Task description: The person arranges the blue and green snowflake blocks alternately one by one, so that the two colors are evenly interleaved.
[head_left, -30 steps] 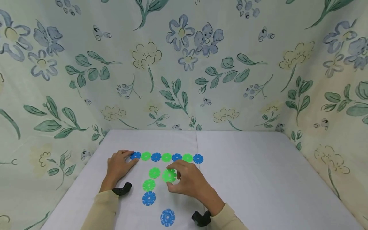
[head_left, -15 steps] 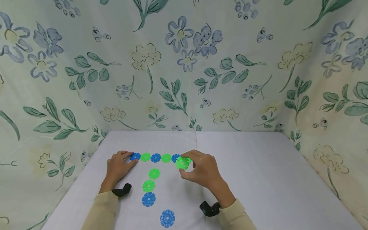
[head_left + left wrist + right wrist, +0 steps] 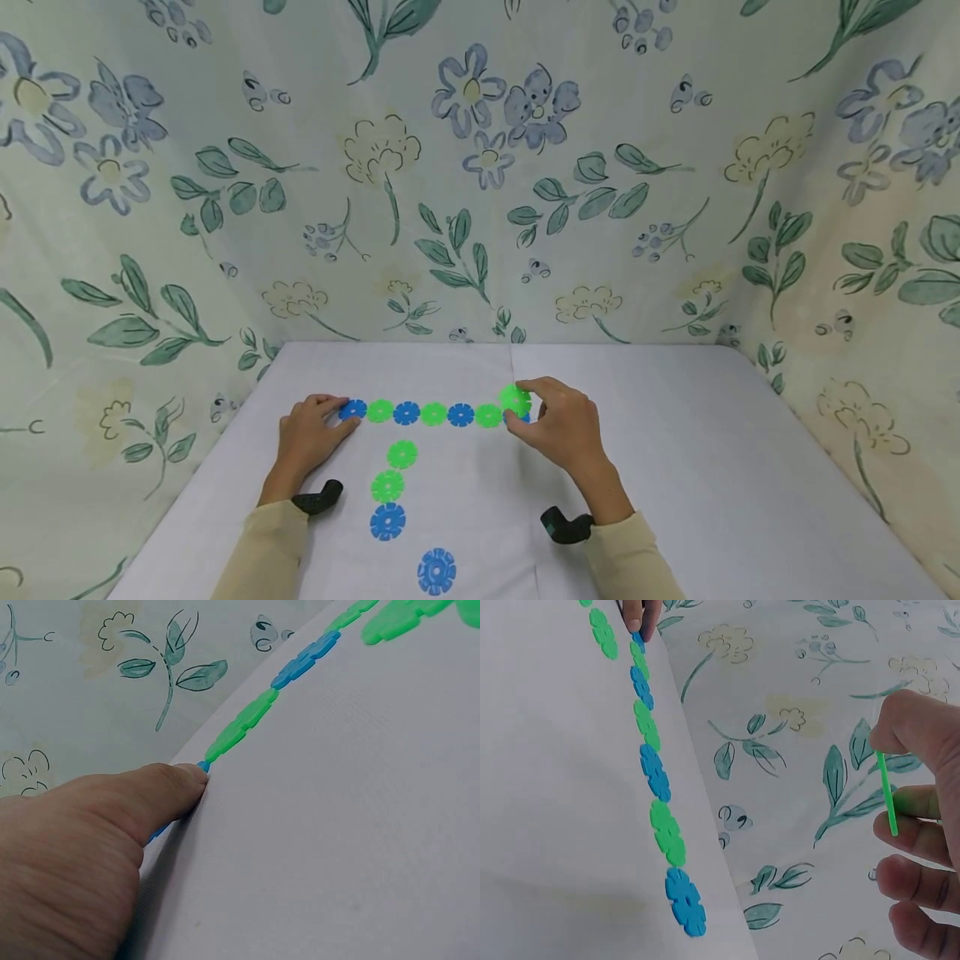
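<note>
In the head view, a row of alternating blue and green notched plastic snowflake discs lies across the white table. My left hand [image 3: 309,435] holds the blue snowflake disc [image 3: 352,409] at the row's left end between thumb and finger. A green snowflake disc [image 3: 513,399] is pinched at its edges by my right hand [image 3: 564,425], raised above the row's right end. Beneath it, the last blue disc [image 3: 685,901] of the row lies flat in the right wrist view, beside a green disc [image 3: 667,832]. The right wrist view shows the held green disc edge-on, clear of the table.
Nearer on the table [image 3: 712,467] lie two loose green discs, one at the middle [image 3: 402,454] and one just below it [image 3: 387,486]. A blue disc [image 3: 387,522] follows, then another blue disc [image 3: 437,572] closer to me. Floral cloth [image 3: 480,167] hangs behind and at the sides.
My right hand has carried the green snowflake disc rightward and away from me, from over the table's middle to above the row's right end. The left hand has stayed in place.
</note>
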Demonstrator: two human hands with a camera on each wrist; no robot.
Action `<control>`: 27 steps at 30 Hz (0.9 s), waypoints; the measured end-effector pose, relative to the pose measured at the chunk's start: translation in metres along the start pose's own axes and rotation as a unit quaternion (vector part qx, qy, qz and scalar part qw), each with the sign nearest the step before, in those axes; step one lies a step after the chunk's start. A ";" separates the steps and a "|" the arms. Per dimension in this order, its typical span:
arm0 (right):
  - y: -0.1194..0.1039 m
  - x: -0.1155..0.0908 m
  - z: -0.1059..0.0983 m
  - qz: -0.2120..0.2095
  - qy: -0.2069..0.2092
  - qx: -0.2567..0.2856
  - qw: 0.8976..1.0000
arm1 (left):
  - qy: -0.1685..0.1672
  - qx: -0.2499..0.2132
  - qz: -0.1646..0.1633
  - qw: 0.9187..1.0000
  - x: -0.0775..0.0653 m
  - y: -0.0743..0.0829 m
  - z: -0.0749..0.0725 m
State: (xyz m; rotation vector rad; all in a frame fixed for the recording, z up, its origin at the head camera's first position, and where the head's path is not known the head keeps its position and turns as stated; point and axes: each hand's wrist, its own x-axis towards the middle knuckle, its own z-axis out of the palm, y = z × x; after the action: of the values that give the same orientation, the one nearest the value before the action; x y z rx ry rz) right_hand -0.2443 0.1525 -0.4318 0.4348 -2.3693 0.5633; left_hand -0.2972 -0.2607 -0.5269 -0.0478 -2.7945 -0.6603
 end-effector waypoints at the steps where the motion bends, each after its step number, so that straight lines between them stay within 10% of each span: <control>1: 0.004 0.000 0.000 0.008 0.002 -0.002 1.000 | 0.000 0.000 0.000 1.000 0.000 0.000 0.000; 15: 0.043 -0.008 0.023 0.085 -0.027 0.018 0.996 | 0.005 0.001 -0.007 1.000 0.001 -0.005 0.002; 27: 0.059 -0.023 0.047 0.239 -0.057 0.068 0.967 | 0.003 -0.003 -0.003 1.000 0.001 -0.003 0.004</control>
State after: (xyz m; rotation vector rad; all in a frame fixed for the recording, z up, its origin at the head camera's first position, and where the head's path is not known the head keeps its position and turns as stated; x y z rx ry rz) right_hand -0.2779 0.1827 -0.4967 -0.0589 -2.5644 0.9447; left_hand -0.2997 -0.2620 -0.5312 -0.0393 -2.7878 -0.6677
